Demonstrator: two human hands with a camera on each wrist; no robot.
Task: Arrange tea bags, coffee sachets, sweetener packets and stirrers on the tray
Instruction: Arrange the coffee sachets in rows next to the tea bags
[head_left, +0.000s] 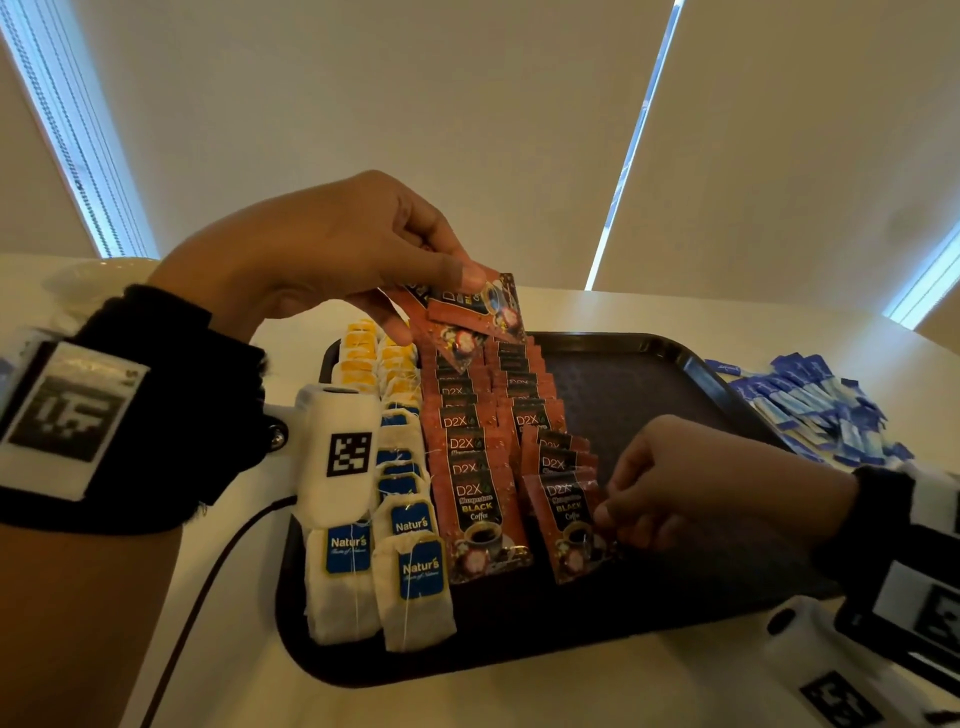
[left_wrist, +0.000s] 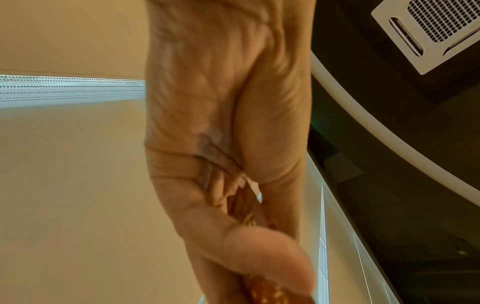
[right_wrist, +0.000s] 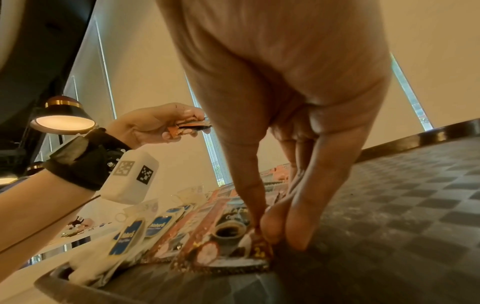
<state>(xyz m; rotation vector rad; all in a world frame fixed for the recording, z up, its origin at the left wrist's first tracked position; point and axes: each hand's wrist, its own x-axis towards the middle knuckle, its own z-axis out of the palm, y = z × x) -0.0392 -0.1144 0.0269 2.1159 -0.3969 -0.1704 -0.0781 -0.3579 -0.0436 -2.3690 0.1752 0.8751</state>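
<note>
A dark tray (head_left: 675, 358) holds two rows of white tea bags (head_left: 413, 587) along its left side and overlapping rows of red coffee sachets (head_left: 480, 499) beside them. My left hand (head_left: 431, 291) is raised over the tray's far end and pinches a small bunch of coffee sachets (head_left: 470, 312), seen also in the right wrist view (right_wrist: 187, 126). My right hand (head_left: 605, 512) is low on the tray and pinches the right edge of the nearest coffee sachet (head_left: 569, 525) of the second red row; in the right wrist view its fingertips (right_wrist: 270, 228) grip that sachet (right_wrist: 228, 242).
A heap of blue and white sweetener packets (head_left: 815, 410) lies on the white table right of the tray. The tray's right half (head_left: 675, 415) shows bare textured floor. A white dish (head_left: 98, 275) sits at the far left. A cable (head_left: 208, 577) runs from my left wrist.
</note>
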